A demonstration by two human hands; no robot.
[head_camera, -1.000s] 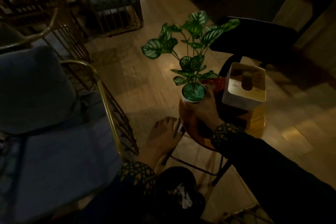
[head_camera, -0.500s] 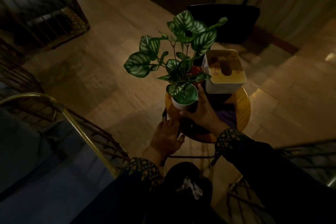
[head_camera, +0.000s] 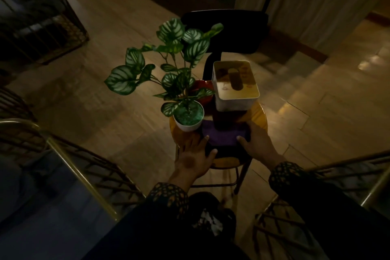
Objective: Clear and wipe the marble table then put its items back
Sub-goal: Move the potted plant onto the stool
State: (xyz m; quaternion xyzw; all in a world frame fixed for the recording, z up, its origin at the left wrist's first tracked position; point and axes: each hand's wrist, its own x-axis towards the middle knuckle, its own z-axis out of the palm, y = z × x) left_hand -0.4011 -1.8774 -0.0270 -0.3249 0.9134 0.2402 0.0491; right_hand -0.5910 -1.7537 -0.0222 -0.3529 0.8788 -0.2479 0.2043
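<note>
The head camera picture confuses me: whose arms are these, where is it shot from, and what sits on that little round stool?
No machine here: a person wears a camera on the head, looking down at their own arms. The left hand and the right hand reach to either side of a purple cloth on the round wooden stool. Their fingers look fairly straight, and whether they grip anything is hard to tell in the dim light. Also on the stool are a potted plant in a white pot, a white tissue box and something red behind the leaves.
</note>
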